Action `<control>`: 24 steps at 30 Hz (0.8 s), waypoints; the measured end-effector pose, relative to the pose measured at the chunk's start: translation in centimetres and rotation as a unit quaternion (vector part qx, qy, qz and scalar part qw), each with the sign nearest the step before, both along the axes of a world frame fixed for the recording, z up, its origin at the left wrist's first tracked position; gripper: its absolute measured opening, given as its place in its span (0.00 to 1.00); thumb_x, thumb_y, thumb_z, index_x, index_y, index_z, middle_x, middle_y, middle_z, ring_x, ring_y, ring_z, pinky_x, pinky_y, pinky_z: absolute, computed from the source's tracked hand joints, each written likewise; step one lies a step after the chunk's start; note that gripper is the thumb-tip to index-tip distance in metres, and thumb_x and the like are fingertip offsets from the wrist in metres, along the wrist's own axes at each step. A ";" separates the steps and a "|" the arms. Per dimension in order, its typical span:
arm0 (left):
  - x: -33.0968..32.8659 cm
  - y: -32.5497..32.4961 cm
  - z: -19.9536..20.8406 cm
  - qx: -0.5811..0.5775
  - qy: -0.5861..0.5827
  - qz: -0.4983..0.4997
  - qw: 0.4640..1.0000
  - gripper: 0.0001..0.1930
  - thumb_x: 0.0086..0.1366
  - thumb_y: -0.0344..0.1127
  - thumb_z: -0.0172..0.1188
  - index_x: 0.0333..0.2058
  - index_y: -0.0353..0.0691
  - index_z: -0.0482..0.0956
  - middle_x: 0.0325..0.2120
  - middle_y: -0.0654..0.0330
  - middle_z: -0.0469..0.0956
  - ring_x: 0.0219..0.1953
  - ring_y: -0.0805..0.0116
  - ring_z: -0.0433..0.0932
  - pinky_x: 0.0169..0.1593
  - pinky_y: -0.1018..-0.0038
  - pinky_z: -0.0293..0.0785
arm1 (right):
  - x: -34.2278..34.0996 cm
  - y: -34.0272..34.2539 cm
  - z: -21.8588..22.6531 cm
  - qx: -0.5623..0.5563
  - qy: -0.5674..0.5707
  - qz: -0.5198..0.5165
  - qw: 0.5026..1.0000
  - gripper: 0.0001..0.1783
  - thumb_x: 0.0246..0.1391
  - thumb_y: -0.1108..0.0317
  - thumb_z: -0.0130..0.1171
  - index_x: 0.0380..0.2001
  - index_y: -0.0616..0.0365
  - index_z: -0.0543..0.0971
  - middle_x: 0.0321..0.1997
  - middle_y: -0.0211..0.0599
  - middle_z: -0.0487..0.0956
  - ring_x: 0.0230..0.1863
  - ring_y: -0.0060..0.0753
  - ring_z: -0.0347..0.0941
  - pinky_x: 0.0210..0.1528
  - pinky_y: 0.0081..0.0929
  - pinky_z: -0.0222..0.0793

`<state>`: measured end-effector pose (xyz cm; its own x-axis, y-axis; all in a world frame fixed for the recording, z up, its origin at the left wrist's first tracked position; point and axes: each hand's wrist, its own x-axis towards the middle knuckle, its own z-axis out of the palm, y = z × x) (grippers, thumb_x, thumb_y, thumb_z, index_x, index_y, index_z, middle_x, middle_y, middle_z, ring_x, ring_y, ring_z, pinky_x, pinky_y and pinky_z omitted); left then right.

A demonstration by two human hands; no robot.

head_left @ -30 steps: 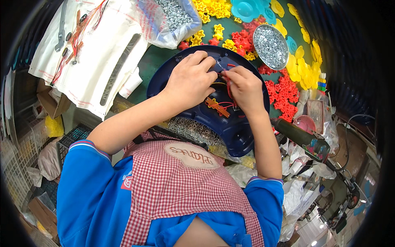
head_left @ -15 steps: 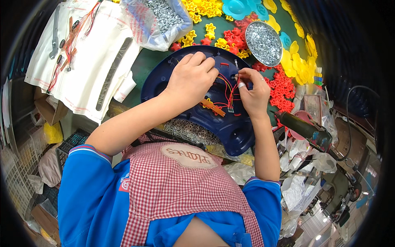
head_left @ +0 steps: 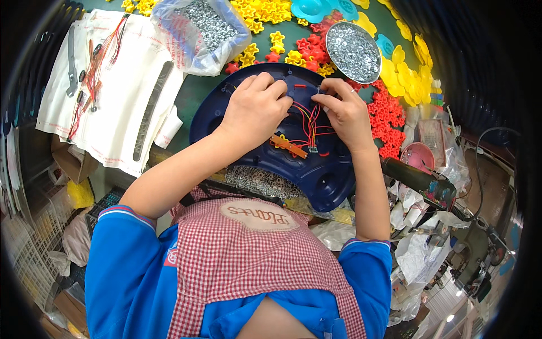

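Note:
A dark blue molded plastic shell [head_left: 330, 169] lies hollow side up before me. My left hand [head_left: 257, 107] rests over its upper left part, fingers curled closed, and what they hold is hidden. My right hand [head_left: 345, 113] pinches at the shell's upper right, where thin red wires [head_left: 314, 116] run up to its fingertips. The wires lead down to a small connector board [head_left: 313, 149]. Left of that lies an orange-brown strip [head_left: 289, 146] beside a yellow piece. A short red part [head_left: 300, 86] sits in the shell between my hands.
Behind the shell are a bag of screws [head_left: 212, 28], a round metal dish of small metal parts [head_left: 354, 52], yellow stars [head_left: 265, 11], red pieces [head_left: 385, 121] and yellow discs [head_left: 406, 79]. Left, wired parts [head_left: 93, 85] lie on white sheeting [head_left: 121, 93]. A dark green tool [head_left: 415, 178] juts in at right.
My right hand has moved up and slightly left with the wires, its fingers now closer together. The slim silver piece at its fingertips no longer shows clearly. The left hand has barely moved.

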<state>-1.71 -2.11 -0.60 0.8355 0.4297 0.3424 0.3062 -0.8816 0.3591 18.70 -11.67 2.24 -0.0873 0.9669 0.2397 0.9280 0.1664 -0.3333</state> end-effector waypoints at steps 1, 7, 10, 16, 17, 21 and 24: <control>0.0 0.0 0.0 0.004 0.007 -0.005 1.000 0.17 0.46 0.36 0.69 0.38 0.45 0.82 0.35 0.68 0.74 0.43 0.66 0.72 0.46 0.71 0.71 | 0.0 -0.3 -0.1 0.024 0.006 -0.011 1.000 0.14 0.41 0.79 0.63 0.36 0.57 0.82 0.38 0.34 0.80 0.38 0.39 0.79 0.39 0.32 0.75; 3.4 -1.5 0.5 0.020 0.039 -0.040 0.998 0.15 0.51 0.32 0.60 0.40 0.46 0.81 0.36 0.65 0.71 0.41 0.66 0.72 0.41 0.73 0.70 | -1.6 -3.1 0.3 0.079 0.058 -0.127 0.987 0.10 0.46 0.80 0.63 0.34 0.59 0.81 0.38 0.36 0.81 0.37 0.42 0.79 0.39 0.30 0.76; 3.2 -0.9 0.5 -0.021 0.044 -0.059 0.997 0.17 0.49 0.31 0.62 0.42 0.44 0.80 0.41 0.64 0.73 0.46 0.64 0.72 0.46 0.71 0.72 | -2.1 -5.1 0.9 0.047 0.154 -0.193 0.968 0.09 0.48 0.84 0.62 0.35 0.64 0.80 0.36 0.38 0.82 0.36 0.29 0.80 0.40 0.24 0.76; 0.6 -0.3 0.6 0.019 0.062 -0.007 0.998 0.13 0.45 0.35 0.71 0.33 0.44 0.82 0.40 0.65 0.75 0.47 0.65 0.74 0.49 0.68 0.71 | -3.2 -6.0 -0.2 0.022 0.077 -0.174 0.981 0.12 0.45 0.82 0.63 0.36 0.59 0.81 0.30 0.36 0.81 0.33 0.34 0.78 0.38 0.29 0.74; 0.5 -0.2 0.3 0.021 0.049 -0.006 0.999 0.12 0.46 0.35 0.70 0.31 0.44 0.82 0.40 0.65 0.76 0.46 0.66 0.74 0.48 0.68 0.71 | -3.4 -5.7 0.0 0.010 0.052 -0.179 0.982 0.12 0.46 0.80 0.63 0.36 0.57 0.80 0.28 0.35 0.80 0.33 0.36 0.76 0.37 0.32 0.72; 0.4 -0.3 0.0 0.017 0.019 -0.009 1.000 0.07 0.46 0.34 0.69 0.27 0.44 0.83 0.37 0.66 0.76 0.44 0.66 0.75 0.48 0.68 0.71 | -3.5 -5.5 -0.2 0.022 0.044 -0.189 0.981 0.11 0.46 0.76 0.64 0.35 0.53 0.78 0.24 0.34 0.78 0.30 0.38 0.74 0.35 0.36 0.70; 0.6 -0.3 0.0 0.014 0.011 -0.013 1.000 0.06 0.47 0.33 0.68 0.26 0.44 0.83 0.36 0.66 0.76 0.43 0.66 0.75 0.48 0.68 0.71 | -3.5 -5.7 -0.7 0.000 0.028 -0.210 0.977 0.11 0.46 0.76 0.64 0.33 0.52 0.77 0.24 0.33 0.78 0.29 0.38 0.74 0.34 0.36 0.70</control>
<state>-1.14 -2.38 -0.62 0.8534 0.3988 0.3356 0.2907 -0.8986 0.3286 15.18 -17.34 1.53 0.3306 0.9146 0.2326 0.8950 -0.2257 -0.3847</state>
